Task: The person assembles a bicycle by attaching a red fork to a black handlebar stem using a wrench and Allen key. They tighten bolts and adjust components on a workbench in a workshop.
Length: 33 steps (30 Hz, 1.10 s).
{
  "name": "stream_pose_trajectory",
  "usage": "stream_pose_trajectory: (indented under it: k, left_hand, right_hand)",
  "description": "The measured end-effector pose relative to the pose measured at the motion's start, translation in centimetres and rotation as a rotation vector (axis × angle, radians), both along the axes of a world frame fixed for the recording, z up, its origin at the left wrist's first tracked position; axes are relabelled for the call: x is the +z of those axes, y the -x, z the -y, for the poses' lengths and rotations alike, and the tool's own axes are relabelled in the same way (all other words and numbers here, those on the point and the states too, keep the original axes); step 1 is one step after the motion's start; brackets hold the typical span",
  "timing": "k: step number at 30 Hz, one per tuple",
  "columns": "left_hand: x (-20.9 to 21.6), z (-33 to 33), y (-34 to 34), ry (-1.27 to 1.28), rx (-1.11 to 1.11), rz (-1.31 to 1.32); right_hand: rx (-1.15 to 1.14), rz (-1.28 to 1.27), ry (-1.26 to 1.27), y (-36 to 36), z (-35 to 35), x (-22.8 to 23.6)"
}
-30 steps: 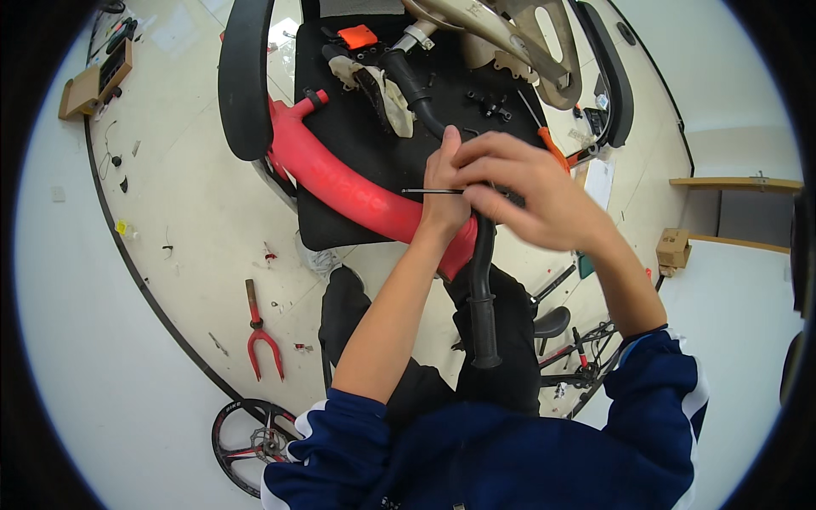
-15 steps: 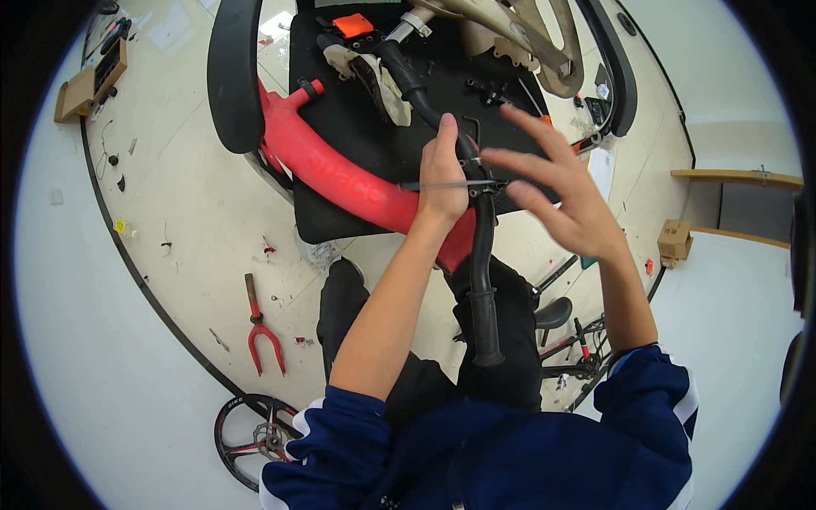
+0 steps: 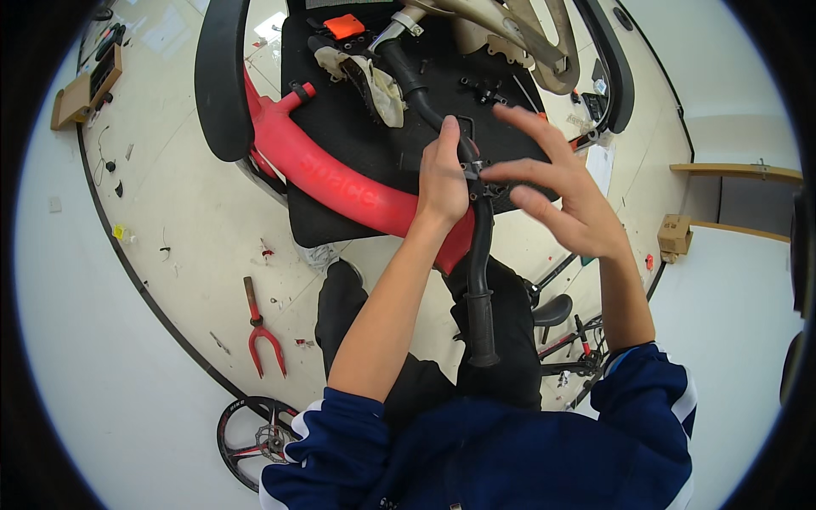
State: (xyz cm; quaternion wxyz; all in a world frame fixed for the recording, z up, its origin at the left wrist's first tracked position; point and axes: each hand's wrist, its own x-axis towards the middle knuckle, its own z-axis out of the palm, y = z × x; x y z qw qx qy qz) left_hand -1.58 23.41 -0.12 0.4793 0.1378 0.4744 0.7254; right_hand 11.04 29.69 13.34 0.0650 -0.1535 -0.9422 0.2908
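A black bicycle handlebar (image 3: 478,255) with rubber grips runs from the chair seat toward my lap. My left hand (image 3: 444,183) is closed on it at the middle, beside the small black clamp (image 3: 478,180); its fingers are mostly hidden behind the bar. My right hand (image 3: 565,191) is open, fingers spread and slightly blurred, with fingertips close to the clamp. A thin black L-shaped rod (image 3: 467,121), like a hex key, shows just above the clamp. Under my left wrist lies a thick red bicycle frame (image 3: 340,187).
The black chair seat (image 3: 340,223) bears a white-and-black glove-like item (image 3: 365,81), an orange piece (image 3: 344,26), small black parts (image 3: 484,89) and a beige frame (image 3: 510,34). On the floor lie a red fork (image 3: 265,340), a wheel (image 3: 263,442) and a cardboard box (image 3: 676,235).
The blurred thin rod that crossed the clamp sideways is no longer there. My right hand stays spread near the clamp, and my left hand keeps its hold. The view has shifted slightly.
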Motion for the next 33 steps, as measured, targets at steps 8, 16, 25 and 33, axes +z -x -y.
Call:
stream_pose_trajectory:
  k: [8, 16, 25, 33]
  left_hand:
    - [-0.5, -0.1, 0.2, -0.007, -0.078, 0.102]
    - [-0.4, -0.3, 0.1, 0.005, -0.024, 0.131]
    - [0.0, 0.1, 0.4, 0.022, -0.108, 0.117]
    - [-1.5, -0.3, 0.1, -0.101, -0.195, -0.070]
  right_hand:
    - [-0.110, 0.031, -0.173, -0.9, -1.1, 0.4]
    - [0.021, 0.072, -0.016, 0.2, -0.9, -0.8]
    - [0.012, -0.043, 0.002, 0.8, -0.4, -0.3]
    - [-0.248, -0.067, 0.358, 2.9, -0.6, -1.1]
